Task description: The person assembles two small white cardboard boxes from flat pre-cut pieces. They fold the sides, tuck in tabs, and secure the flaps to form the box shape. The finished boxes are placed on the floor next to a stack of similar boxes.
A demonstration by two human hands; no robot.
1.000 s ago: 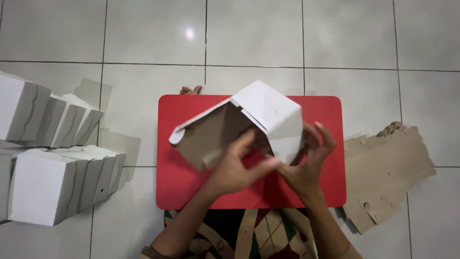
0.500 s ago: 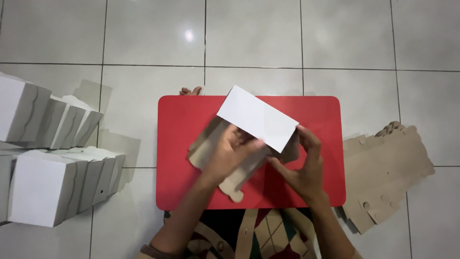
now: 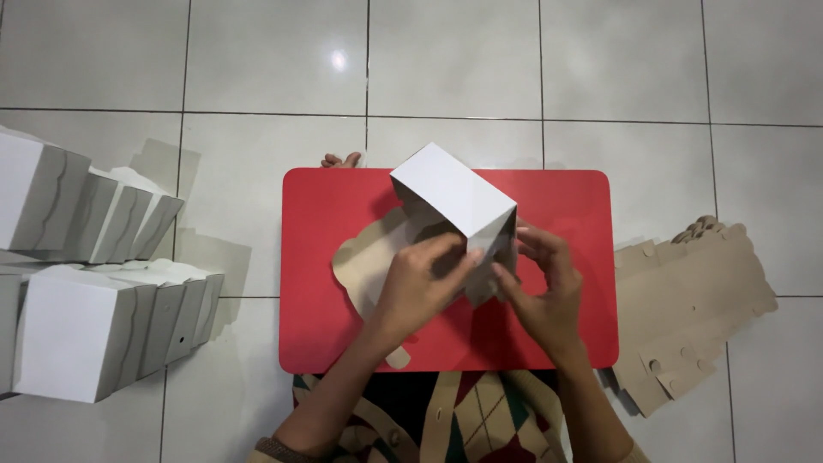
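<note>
A white cardboard box (image 3: 452,195), brown inside and partly folded, stands tilted on a small red table (image 3: 326,223). My left hand (image 3: 422,283) grips its near lower edge and a brown flap. My right hand (image 3: 542,287) presses against the box's right corner from the near side. One brown flap (image 3: 364,257) lies spread flat on the red top to the left of my hands.
Folded white boxes are stacked in rows on the tiled floor at the left (image 3: 94,291). A pile of flat brown cardboard blanks (image 3: 694,300) lies on the floor right of the table. Toes (image 3: 341,159) show beyond the table's far edge.
The box has been turned over in my hands: its open brown inside faced up before, and now a white face is on top. Both hands moved closer together at its near corner.
</note>
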